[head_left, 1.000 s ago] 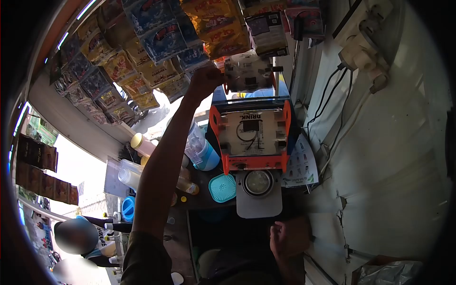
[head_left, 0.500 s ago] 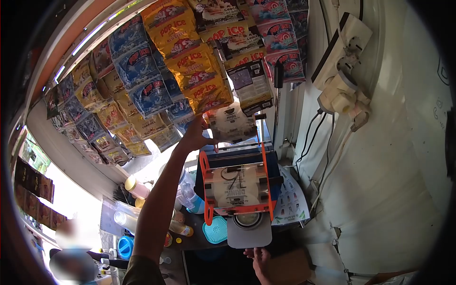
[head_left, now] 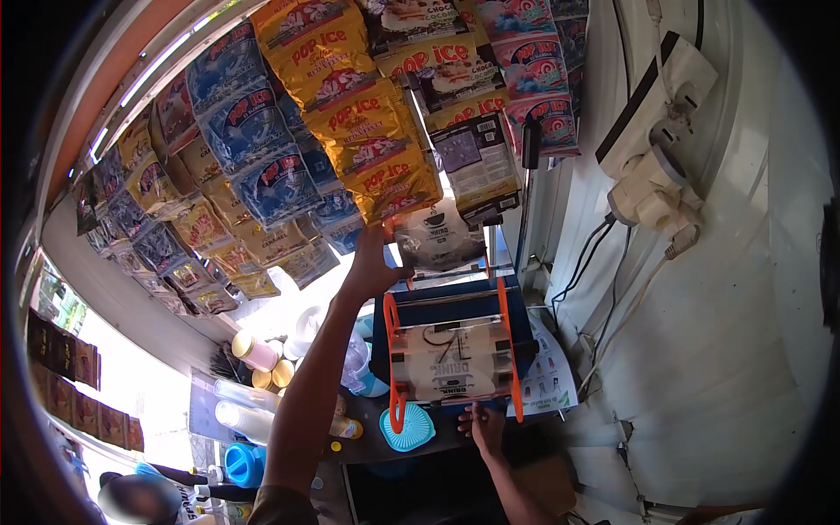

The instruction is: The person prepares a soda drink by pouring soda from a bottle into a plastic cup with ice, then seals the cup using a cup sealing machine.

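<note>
Film machine: centre, on the dark counter; likely heavy and stiff, best held by its orange side plates.
Left hand: thumb spread from the fingers at the upper roll's left end; contact cannot be told.
Turquoise lid: round, ribbed, below the machine's left corner.
Upper roll: printed clear film, glossy, probably light, slippery and easily creased; best held by its ends.
Lower roll: similar film, cylindrical, between the plates.
Right hand: fingers loosely curled beneath the front edge; grip cannot be told.
</note>
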Action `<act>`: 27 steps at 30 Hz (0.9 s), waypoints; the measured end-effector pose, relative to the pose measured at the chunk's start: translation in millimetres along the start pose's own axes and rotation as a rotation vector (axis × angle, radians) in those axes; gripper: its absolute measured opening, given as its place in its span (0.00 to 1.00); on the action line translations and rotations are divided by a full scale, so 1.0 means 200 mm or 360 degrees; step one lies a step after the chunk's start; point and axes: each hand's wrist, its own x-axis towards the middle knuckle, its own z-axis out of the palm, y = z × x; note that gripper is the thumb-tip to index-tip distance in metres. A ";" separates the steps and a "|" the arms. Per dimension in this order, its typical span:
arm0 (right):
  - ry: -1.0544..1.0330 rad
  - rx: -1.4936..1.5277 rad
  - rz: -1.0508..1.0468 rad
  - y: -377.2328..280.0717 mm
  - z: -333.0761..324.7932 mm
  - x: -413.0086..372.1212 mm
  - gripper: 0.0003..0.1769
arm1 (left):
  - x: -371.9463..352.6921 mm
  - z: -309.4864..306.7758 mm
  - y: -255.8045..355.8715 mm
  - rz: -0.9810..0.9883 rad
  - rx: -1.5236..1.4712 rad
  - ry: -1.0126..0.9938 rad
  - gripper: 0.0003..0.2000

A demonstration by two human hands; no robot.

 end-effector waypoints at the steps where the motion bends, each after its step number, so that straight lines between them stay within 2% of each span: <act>1: 0.0004 -0.0003 -0.0040 0.00 0.00 0.01 0.22 | -0.01 0.00 0.02 0.0034 0.0031 0.0039 0.40; 3: 0.0005 -0.0002 -0.0090 -0.03 0.02 0.01 0.22 | -0.01 -0.01 0.05 0.0033 0.0036 0.0042 0.40; 5: 0.0105 -0.0117 0.0135 -0.09 0.03 -0.06 0.23 | -0.01 0.00 0.07 -0.0030 0.0055 0.0073 0.43; 7: -0.0025 -0.0369 -0.0283 -0.10 0.07 -0.18 0.16 | -0.01 0.01 0.05 -0.0002 -0.0019 0.0080 0.43; 9: -0.0212 -0.0817 -0.1351 -0.42 0.13 -0.45 0.11 | -0.01 0.00 0.04 0.0019 -0.0093 0.0085 0.44; 11: -0.0447 -0.0894 -0.1900 -0.76 0.15 -0.61 0.18 | -0.04 0.00 0.07 0.0203 0.0003 0.0188 0.38; 12: -0.0412 -0.1167 -0.1863 -0.87 0.16 -0.67 0.22 | -0.04 -0.01 0.09 0.0210 -0.0002 0.0188 0.38; 13: -0.0374 -0.1438 -0.1817 -0.96 0.17 -0.70 0.26 | -0.05 -0.01 0.12 0.0183 -0.0218 0.0337 0.32; 14: -0.0367 -0.1434 -0.1816 -1.01 0.18 -0.71 0.26 | -0.06 -0.02 0.13 0.0150 -0.0432 0.0479 0.26; 15: -0.0313 -0.1517 -0.1742 -1.05 0.19 -0.71 0.28 | -0.08 -0.02 0.14 0.0159 -0.0428 0.0472 0.26; 17: -0.0247 -0.1590 -0.1670 -1.10 0.20 -0.69 0.32 | -0.09 -0.04 0.14 0.0052 -0.0817 0.0488 0.15; 18: -0.0267 -0.1724 -0.1633 -1.12 0.20 -0.68 0.35 | -0.09 -0.03 0.13 0.0082 -0.0723 0.0584 0.10; 19: -0.0292 -0.1864 -0.1595 -1.13 0.19 -0.66 0.38 | -0.10 -0.03 0.12 0.0087 -0.0725 0.0582 0.10; 21: -0.0276 -0.1793 -0.1644 -1.15 0.20 -0.62 0.39 | -0.13 -0.04 0.12 0.0099 -0.0550 0.0315 0.07; 22: -0.0267 -0.1724 -0.1696 -1.17 0.21 -0.60 0.41 | -0.12 -0.03 0.07 0.0018 -0.0591 0.0249 0.17; 23: -0.0265 -0.1723 -0.1695 -1.20 0.22 -0.59 0.41 | -0.12 -0.02 0.05 0.0019 -0.0591 0.0247 0.17; 25: -0.0233 -0.1670 -0.1702 -1.26 0.23 -0.58 0.42 | -0.11 -0.02 0.09 0.0108 -0.0301 0.0374 0.30; 26: -0.0239 -0.1672 -0.1691 -1.28 0.23 -0.57 0.42 | -0.07 0.00 0.04 0.0378 -0.0121 0.0363 0.40; 27: -0.0185 -0.1648 -0.1745 -1.30 0.24 -0.55 0.41 | -0.05 -0.01 0.08 0.0373 -0.0125 0.0364 0.40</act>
